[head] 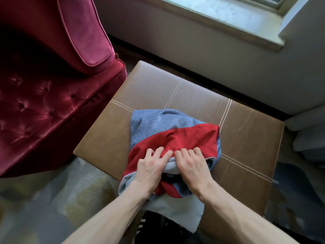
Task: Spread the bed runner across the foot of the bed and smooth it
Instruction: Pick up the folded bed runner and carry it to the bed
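Both our hands, left hand (pixel 152 166) and right hand (pixel 190 163), clutch the bunched bed runner (pixel 173 138) on the brown ottoman (pixel 153 85); lifting from the middle, we'd probably tangle it.

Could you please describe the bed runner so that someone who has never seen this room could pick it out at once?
Find the brown leather ottoman beside the red armchair, below the window sill. On its near half lies the runner, a bunched heap under both hands, one end hanging off the near edge. It is the only cloth there, red on one face and grey-blue on the other.
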